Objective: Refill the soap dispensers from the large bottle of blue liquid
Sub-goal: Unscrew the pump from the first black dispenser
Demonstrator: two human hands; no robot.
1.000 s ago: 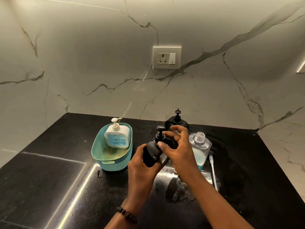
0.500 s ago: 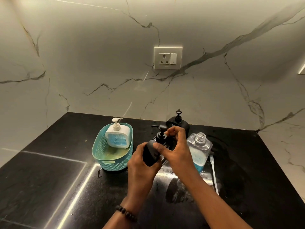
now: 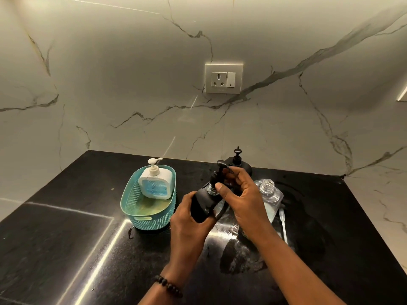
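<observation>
In the head view we see, near the centre of the frame, the left hand (image 3: 189,225) wrapped around the dark body of a black dispenser (image 3: 201,204), its fingers (image 3: 187,200) clenched on it and holding it tilted above the black surface (image 3: 66,249). The right hand (image 3: 244,199) sits just right of it, thumb and fingers pinched around the black pump head (image 3: 219,170) at the dispenser's clear threaded neck; we cannot quite tell whether the pump is seated on the neck or lifted off it. A beaded bracelet (image 3: 168,286) circles the left wrist at the lower centre. Behind the hands, toward the wall, a second black dispenser (image 3: 237,158) stands upright with its pump on. Just right of the right hand stands a clear bottle (image 3: 269,197) with an open neck and pale blue liquid low inside; a white pump tube (image 3: 283,223) lies on the surface beside it. Left of centre, a teal basket (image 3: 146,219) holds a white dispenser (image 3: 155,183) with a blue front, leaning against the basket's far end. The surface below the hands looks wet and shiny. On the marble wall (image 3: 110,73) in the upper centre is a socket plate (image 3: 223,79) with a switch.
</observation>
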